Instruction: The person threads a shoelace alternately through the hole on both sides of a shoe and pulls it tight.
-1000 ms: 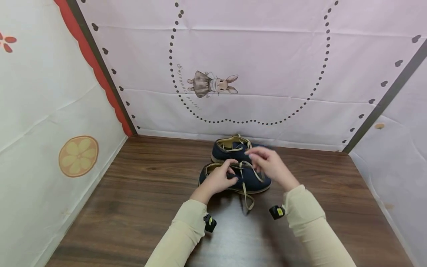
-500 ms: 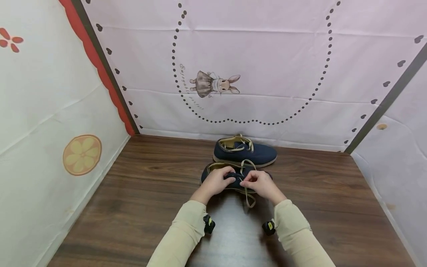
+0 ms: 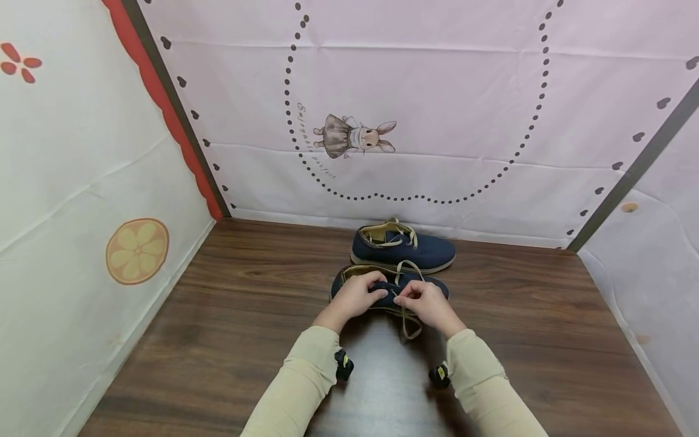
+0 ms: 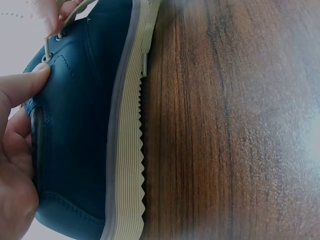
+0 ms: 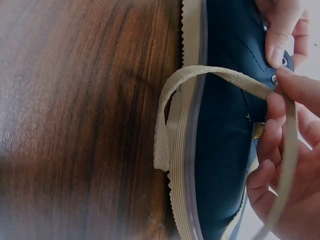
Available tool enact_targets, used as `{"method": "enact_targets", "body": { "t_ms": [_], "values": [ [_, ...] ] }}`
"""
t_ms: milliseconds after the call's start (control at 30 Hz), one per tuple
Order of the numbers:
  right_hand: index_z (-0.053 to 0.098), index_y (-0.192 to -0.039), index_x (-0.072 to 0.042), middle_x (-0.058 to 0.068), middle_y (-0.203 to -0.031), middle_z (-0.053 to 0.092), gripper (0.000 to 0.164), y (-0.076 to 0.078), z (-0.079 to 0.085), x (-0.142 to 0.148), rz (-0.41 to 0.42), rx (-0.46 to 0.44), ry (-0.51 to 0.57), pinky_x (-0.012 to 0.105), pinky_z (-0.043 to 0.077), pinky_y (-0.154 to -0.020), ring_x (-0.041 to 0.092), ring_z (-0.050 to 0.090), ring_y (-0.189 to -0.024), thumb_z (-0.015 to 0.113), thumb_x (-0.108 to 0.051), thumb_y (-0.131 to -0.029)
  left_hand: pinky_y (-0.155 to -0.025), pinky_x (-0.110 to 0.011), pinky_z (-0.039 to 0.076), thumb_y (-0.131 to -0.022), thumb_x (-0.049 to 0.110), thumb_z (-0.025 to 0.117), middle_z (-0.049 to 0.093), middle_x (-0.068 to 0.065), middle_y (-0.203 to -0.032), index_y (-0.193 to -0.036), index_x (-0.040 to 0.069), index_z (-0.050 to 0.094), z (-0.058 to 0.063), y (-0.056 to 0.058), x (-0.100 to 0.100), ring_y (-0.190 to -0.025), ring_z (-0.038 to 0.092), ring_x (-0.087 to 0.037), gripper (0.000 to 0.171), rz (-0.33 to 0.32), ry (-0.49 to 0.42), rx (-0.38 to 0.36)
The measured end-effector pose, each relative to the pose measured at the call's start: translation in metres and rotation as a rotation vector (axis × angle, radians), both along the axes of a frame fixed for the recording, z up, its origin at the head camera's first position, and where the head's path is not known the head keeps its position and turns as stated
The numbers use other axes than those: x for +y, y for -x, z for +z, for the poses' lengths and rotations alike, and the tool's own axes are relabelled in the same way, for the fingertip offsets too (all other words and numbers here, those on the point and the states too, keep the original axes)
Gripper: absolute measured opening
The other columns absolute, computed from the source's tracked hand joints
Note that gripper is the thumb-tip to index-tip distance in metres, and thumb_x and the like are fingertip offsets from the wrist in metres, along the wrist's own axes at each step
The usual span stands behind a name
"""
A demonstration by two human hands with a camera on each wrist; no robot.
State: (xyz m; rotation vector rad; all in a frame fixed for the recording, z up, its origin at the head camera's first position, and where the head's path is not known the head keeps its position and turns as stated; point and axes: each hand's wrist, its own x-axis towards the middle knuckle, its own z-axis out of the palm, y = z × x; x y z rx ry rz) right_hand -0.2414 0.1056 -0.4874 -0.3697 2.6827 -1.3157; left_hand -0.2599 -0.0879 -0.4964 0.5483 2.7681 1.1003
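A navy blue shoe (image 4: 75, 140) with a ribbed cream sole stands on the wooden table, its toe to the right in the head view. My left hand (image 3: 354, 296) grips the shoe's near eyelet flap, thumb outside beside an eyelet and fingers inside the opening. Just right of it, my right hand (image 3: 430, 304) pinches a flat beige shoelace (image 5: 225, 75) between thumb and index finger, close to the eyelets. Part of this lace arcs over the shoe's side toward the table, and another loop rises on the far side. The lace's exact tip at the eyelet is hidden by the fingers.
The matching navy shoe (image 3: 431, 252), its laces loose, stands right behind, close to the white patterned back wall (image 3: 448, 121). Side walls (image 3: 65, 200) bound the brown wooden tabletop (image 3: 229, 340) at left and right.
My right hand has come down and left from above the shoe's toe to the eyelets, where it now pinches the lace. The left hand has stayed at the shoe.
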Motion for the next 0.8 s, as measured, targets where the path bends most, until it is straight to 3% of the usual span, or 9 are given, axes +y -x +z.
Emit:
{"method": "enact_targets", "body": {
  "t_ms": [333,500,600,700,800],
  "values": [
    [0.063,-0.074,-0.012,-0.002,-0.061,0.055,0.016,0.000,0.000,-0.008,-0.100,-0.014,-0.022,0.028,0.038,-0.052,0.014,0.047,-0.054,0.072,-0.023,-0.081,-0.077,-0.036,0.046,-0.090,0.027,0.062,0.064,-0.001,-0.102,-0.106,0.021,0.062,-0.001,0.000,-0.001,-0.092,0.058,-0.017,0.017,-0.003,-0.044,-0.023],
    [0.054,-0.077,-0.012,0.000,-0.062,0.051,0.026,0.001,-0.004,-0.010,-0.139,0.023,-0.042,0.028,0.036,-0.051,0.015,0.045,-0.052,0.073,-0.028,-0.080,-0.063,-0.028,0.043,-0.090,0.021,0.062,0.064,0.001,-0.096,-0.109,0.020,0.065,-0.001,0.001,-0.001,-0.067,0.053,-0.013,0.019,-0.029,-0.113,-0.072],
    [0.048,-0.081,-0.012,0.000,-0.065,0.048,0.033,0.001,-0.006,-0.012,-0.163,0.100,-0.102,0.028,0.035,-0.051,0.014,0.044,-0.053,0.074,-0.033,-0.079,-0.054,-0.025,0.038,-0.091,0.017,0.061,0.063,0.001,-0.092,-0.114,0.019,0.065,0.000,0.003,0.000,-0.054,0.043,-0.011,0.024,-0.054,-0.150,-0.136],
    [0.051,-0.088,-0.012,0.000,-0.072,0.049,0.036,0.001,-0.008,-0.011,-0.165,0.184,-0.131,0.032,0.037,-0.060,0.016,0.045,-0.064,0.074,-0.038,-0.077,-0.054,-0.024,0.037,-0.092,0.016,0.060,0.064,0.001,-0.091,-0.117,0.018,0.065,0.002,0.004,0.000,-0.053,0.041,-0.010,0.026,-0.084,-0.171,-0.197],
    [0.056,-0.099,-0.010,0.005,-0.091,0.053,0.039,0.004,-0.013,0.001,-0.191,0.224,-0.058,0.041,0.035,-0.080,0.023,0.047,-0.088,0.069,-0.042,-0.081,-0.063,-0.024,0.042,-0.092,0.019,0.060,0.065,0.002,-0.103,-0.116,0.017,0.065,0.002,0.005,-0.002,-0.067,0.050,-0.008,0.025,-0.120,-0.214,-0.224]
  ]
}}
